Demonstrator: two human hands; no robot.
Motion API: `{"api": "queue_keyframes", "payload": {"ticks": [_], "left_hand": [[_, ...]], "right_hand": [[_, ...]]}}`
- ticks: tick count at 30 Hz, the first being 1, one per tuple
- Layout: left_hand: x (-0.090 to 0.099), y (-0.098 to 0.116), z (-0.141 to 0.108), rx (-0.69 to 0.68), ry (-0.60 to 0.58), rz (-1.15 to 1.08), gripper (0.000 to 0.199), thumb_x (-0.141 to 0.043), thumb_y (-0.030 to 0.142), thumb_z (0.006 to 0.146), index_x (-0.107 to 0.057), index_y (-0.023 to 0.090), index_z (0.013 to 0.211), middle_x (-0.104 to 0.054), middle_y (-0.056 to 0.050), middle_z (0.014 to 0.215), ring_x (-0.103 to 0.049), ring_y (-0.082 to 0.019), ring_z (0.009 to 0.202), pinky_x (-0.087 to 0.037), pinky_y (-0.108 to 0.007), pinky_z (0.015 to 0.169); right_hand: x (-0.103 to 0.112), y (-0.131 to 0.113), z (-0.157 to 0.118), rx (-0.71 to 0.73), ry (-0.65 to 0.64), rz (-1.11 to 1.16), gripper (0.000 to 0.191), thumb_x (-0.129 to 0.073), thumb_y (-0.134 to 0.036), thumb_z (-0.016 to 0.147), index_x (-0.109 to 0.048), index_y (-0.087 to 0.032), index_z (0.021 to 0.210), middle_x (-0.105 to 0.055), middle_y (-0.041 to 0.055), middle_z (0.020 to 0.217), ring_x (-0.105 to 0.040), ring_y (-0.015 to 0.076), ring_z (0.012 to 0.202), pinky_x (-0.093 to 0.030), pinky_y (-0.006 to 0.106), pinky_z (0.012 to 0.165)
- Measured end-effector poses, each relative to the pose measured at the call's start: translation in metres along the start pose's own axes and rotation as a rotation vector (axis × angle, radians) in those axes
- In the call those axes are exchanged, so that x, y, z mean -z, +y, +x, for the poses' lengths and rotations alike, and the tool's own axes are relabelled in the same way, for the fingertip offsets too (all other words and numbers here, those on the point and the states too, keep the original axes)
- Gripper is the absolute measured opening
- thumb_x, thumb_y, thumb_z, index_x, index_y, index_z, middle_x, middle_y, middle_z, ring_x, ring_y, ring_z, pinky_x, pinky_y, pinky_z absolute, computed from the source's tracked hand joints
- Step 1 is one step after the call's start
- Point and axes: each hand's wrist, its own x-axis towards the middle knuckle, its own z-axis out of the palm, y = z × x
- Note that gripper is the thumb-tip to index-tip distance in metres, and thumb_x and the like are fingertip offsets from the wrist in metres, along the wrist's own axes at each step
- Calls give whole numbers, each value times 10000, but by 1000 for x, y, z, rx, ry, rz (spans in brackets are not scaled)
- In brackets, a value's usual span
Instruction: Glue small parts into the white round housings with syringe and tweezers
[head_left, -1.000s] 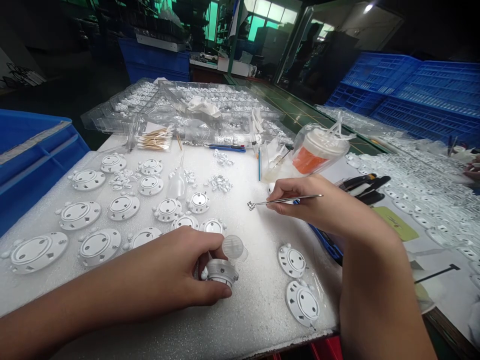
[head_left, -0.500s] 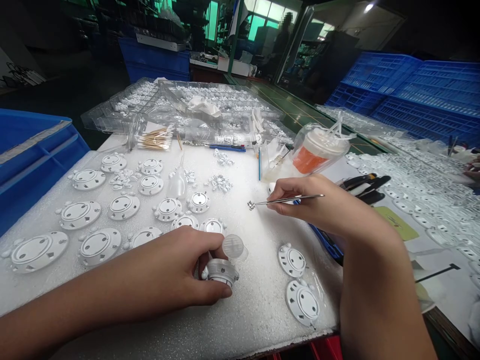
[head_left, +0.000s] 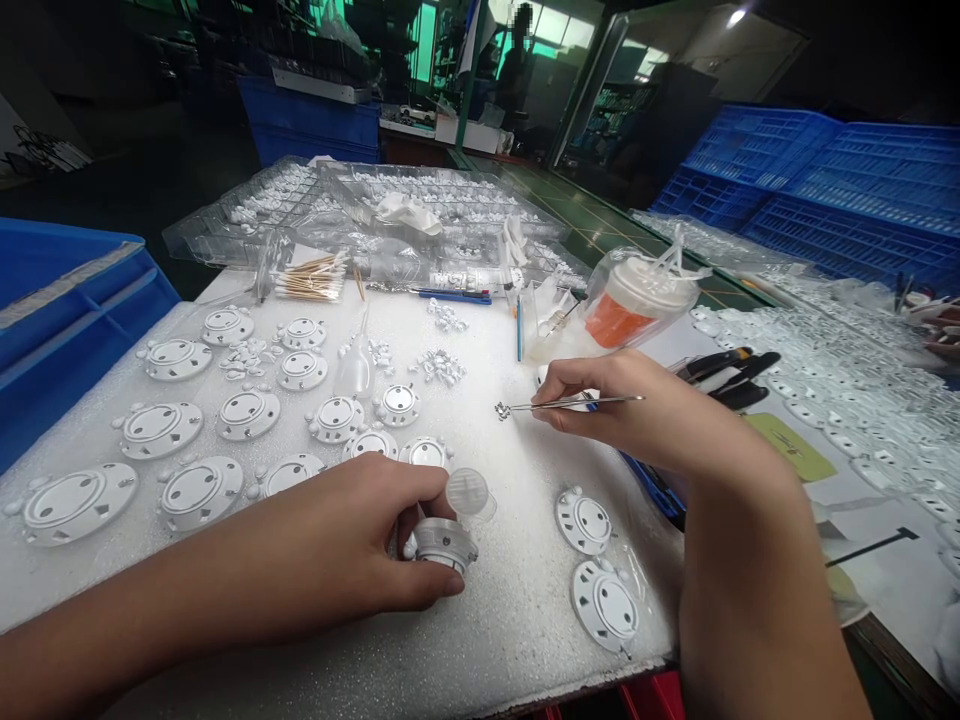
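Note:
My left hand [head_left: 401,535] is closed around a round white disc part [head_left: 444,545], tilted on edge with its rim toward the right. Beside its fingertips lies a small round clear lid [head_left: 468,493]. My right hand [head_left: 581,400] pinches a pair of metal tweezers [head_left: 570,402], pointing left. Their tips reach a small cluster of shiny metal bits [head_left: 502,411] on the white foam sheet [head_left: 517,600]; whether they grip one is too small to tell. Several similar white discs [head_left: 176,427] stand left of my left hand. On the right are two more white discs [head_left: 604,606].
Cotton swabs [head_left: 311,278], a clear dropper bottle [head_left: 355,368] and small white parts [head_left: 440,366] lie behind my hands. A bagged cup with an orange band [head_left: 622,315] and black-handled pliers [head_left: 727,375] are at right. Blue crates [head_left: 67,290] flank the table; clear trays [head_left: 300,205] stand behind.
My hands and the tweezers have barely moved. In the background, a person has shifted to the left.

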Motion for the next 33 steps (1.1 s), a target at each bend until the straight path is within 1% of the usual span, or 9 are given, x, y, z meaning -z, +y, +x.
{"api": "queue_keyframes", "payload": {"ticks": [3,11,17,19,21,25,26,29,33], "left_hand": [[0,0,0,19,-26,-16,203,-641,438,852,-629,240,893,-646,33,821,-583,-146,711,-394,-247,621],[0,1,0,30,-27,-30,195,-641,431,848,-629,242,894,-648,30,833,-580,-151,720,-386,-252,633],[-1,1,-1,19,-26,-46,177,-644,414,844,-625,242,878,-646,32,835,-580,-151,726,-381,-254,635],[-1,1,0,18,-24,-44,175,-645,414,843,-624,243,873,-645,34,832,-581,-150,724,-382,-254,633],[-1,1,0,23,-24,-39,177,-646,420,843,-625,247,874,-642,38,824,-580,-149,718,-383,-254,628],[0,1,0,37,-31,-40,190,-642,443,843,-626,259,891,-642,46,821,-582,-148,711,-388,-253,623],[0,1,0,38,-30,-39,192,-643,444,842,-626,261,898,-644,45,827,-584,-149,715,-390,-253,625],[1,1,0,33,-28,-31,195,-642,441,843,-629,256,904,-647,40,837,-582,-150,719,-389,-256,630],[0,2,0,35,-33,-16,195,-639,438,847,-629,247,887,-641,35,823,-573,-151,718,-385,-260,633]], "right_hand": [[0,2,-1,20,3,-13,57,-628,-193,816,-683,-180,812,-694,32,758,-632,205,693,-421,306,633],[0,2,-2,34,13,-2,52,-625,-187,807,-672,-178,787,-686,34,751,-624,199,689,-415,303,629],[2,-1,-3,-42,23,42,34,-640,-166,778,-661,-170,750,-693,26,747,-634,188,702,-427,285,629],[4,-2,-4,-33,25,99,29,-649,-179,770,-656,-174,742,-694,19,739,-638,182,703,-437,275,628],[6,-2,-5,-2,-16,185,38,-660,-203,776,-658,-175,750,-700,15,748,-647,178,720,-455,264,641],[7,0,-4,38,-220,352,30,-662,-202,791,-661,-181,770,-717,4,799,-653,164,766,-479,243,676],[6,0,-4,40,-250,370,21,-660,-188,790,-660,-182,770,-717,0,808,-649,159,771,-477,236,677],[5,3,-2,33,-258,380,15,-667,-188,796,-658,-181,787,-715,-6,829,-640,147,785,-473,222,683],[5,8,-3,47,-225,370,91,-686,-265,814,-667,-177,828,-716,7,834,-646,159,802,-487,233,711]]}}
